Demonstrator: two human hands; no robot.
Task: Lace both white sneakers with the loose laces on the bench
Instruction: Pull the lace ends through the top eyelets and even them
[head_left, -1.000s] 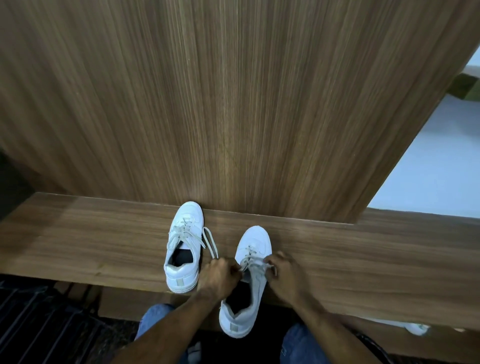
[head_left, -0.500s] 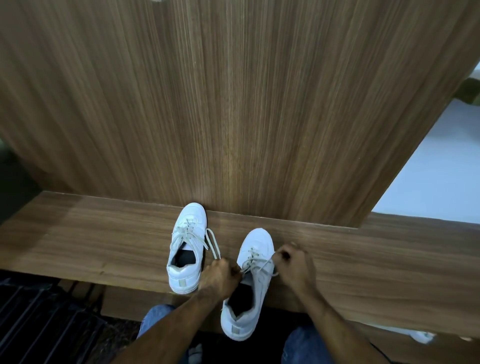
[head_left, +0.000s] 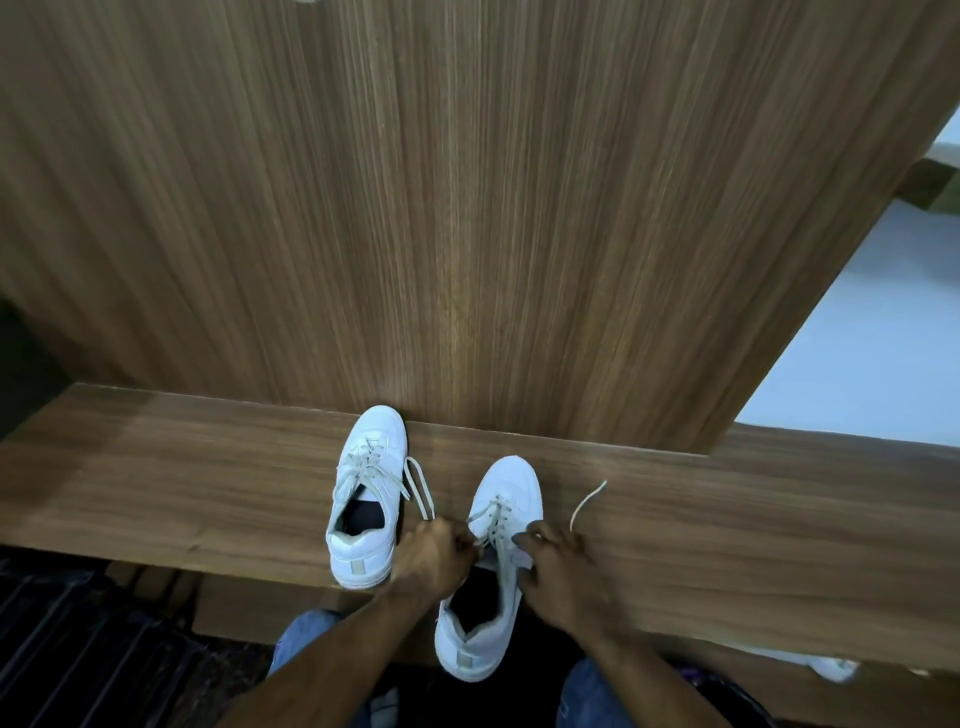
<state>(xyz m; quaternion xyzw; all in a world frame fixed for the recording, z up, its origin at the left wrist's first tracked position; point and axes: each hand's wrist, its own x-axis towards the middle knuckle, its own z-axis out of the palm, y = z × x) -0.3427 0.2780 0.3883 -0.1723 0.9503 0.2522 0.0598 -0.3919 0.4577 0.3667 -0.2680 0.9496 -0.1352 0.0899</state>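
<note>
Since half a second ago the right hand (head_left: 563, 569) has drawn back toward the sneaker's collar, and a free lace end (head_left: 589, 503) now arcs loose over the wood to its right, where earlier that lace ran taut into the fist. I judge a length has just been pulled through an eyelet, so one more crossing is done on this shoe.

The bench (head_left: 156, 483) runs left to right under a tall wood panel (head_left: 467, 208). Both shoes stand on it, long axes pointing away from the person, toes toward the panel. The left sneaker (head_left: 370, 491) sits squarely on the bench, toe touching the panel, laced to the top with its ends trailing to its right. The right sneaker (head_left: 498, 571) is nearer, its heel overhanging the front edge, laced only over its forward eyelets.

The left hand (head_left: 435, 558) is curled and pinches the other lace strand at the shoe's left side. The right hand's fingers curl at the eyelet row; whether they grip the lace I cannot tell.
</note>
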